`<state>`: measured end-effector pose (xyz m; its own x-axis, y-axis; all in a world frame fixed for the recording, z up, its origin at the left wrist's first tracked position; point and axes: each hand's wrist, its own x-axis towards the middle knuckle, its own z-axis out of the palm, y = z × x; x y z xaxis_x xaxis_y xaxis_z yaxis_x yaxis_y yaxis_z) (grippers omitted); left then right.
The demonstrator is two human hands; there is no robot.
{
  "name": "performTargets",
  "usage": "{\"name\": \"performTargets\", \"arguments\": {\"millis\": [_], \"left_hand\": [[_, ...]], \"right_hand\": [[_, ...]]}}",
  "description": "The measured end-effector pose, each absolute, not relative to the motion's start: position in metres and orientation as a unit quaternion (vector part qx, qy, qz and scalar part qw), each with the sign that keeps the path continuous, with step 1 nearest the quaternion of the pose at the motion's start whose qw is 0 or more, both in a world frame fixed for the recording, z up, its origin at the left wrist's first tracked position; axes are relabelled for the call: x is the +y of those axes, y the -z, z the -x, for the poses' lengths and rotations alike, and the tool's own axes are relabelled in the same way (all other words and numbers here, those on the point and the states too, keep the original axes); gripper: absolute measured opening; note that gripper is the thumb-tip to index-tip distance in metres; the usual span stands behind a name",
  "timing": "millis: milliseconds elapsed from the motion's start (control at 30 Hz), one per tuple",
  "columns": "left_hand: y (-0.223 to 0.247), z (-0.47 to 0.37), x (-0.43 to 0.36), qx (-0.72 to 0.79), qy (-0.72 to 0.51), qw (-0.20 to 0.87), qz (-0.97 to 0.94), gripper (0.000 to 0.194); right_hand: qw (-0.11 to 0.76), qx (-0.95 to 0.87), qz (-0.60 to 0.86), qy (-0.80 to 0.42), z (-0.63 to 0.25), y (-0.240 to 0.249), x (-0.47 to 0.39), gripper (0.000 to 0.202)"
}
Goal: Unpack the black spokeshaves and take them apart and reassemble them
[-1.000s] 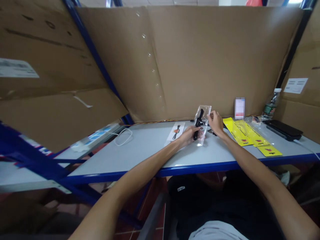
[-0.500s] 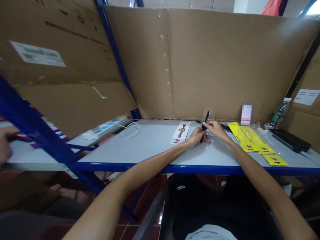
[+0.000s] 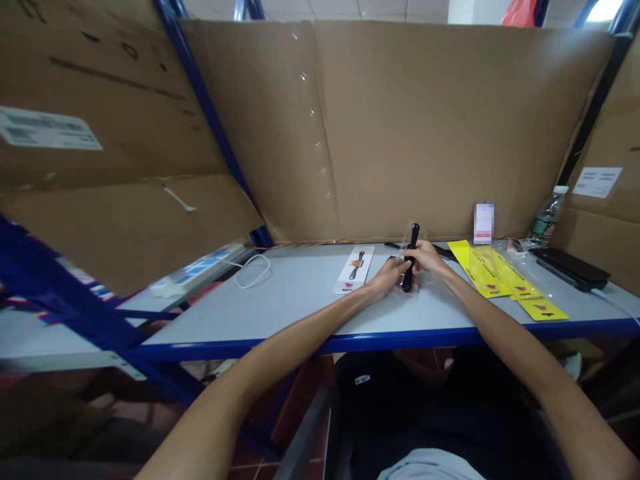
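Above the table's right-centre part I hold a black spokeshave, tilted nearly upright, with clear plastic packaging around it. My left hand is closed on its middle from the left. From the right, the fingers of my right hand close on the same middle part, so the tool's centre is hidden. To the left a white printed card with a picture of a like tool lies flat on the table.
Yellow printed cards with clear plastic lie to the right. Behind them are a phone, a water bottle and a black device. A power strip with a white cable sits left. Cardboard walls the back.
The spokeshave has turned so its black handles show more plainly, and the clear plastic sits lower around it. My view has shifted slightly to the right. Another person's hand at far left is gone from view.
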<state>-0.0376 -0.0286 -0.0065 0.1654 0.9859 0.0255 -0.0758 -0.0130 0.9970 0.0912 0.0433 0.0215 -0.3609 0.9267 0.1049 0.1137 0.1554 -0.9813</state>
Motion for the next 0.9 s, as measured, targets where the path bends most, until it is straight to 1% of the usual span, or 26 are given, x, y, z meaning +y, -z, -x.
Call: {"name": "performTargets", "arguments": {"millis": [133, 233, 333, 500, 600, 733, 900], "left_hand": [[0.005, 0.041, -0.023, 0.431, -0.509, 0.555, -0.497, 0.028], [0.002, 0.043, -0.021, 0.438, -0.524, 0.543, -0.489, 0.023], [-0.001, 0.045, -0.022, 0.438, -0.528, 0.54, -0.488, 0.021], [0.001, 0.048, -0.021, 0.437, -0.533, 0.549, -0.472, 0.02], [0.003, 0.049, -0.019, 0.44, -0.52, 0.56, -0.471, 0.024], [0.003, 0.05, -0.017, 0.445, -0.516, 0.566, -0.464, 0.029], [0.002, 0.05, -0.017, 0.445, -0.536, 0.557, -0.452, 0.021]], "right_hand": [[0.492, -0.562, 0.363, -0.557, -0.098, -0.03, 0.047, 0.021], [0.529, -0.493, 0.359, -0.589, -0.107, -0.036, 0.055, 0.027], [0.54, -0.445, 0.372, -0.61, -0.116, -0.041, 0.064, 0.03], [0.538, -0.419, 0.349, -0.643, -0.122, -0.045, 0.068, 0.024], [0.536, -0.411, 0.317, -0.666, -0.122, -0.043, 0.068, 0.023], [0.543, -0.402, 0.314, -0.667, -0.123, -0.04, 0.071, 0.024], [0.529, -0.396, 0.328, -0.675, -0.125, -0.042, 0.071, 0.024]]}}
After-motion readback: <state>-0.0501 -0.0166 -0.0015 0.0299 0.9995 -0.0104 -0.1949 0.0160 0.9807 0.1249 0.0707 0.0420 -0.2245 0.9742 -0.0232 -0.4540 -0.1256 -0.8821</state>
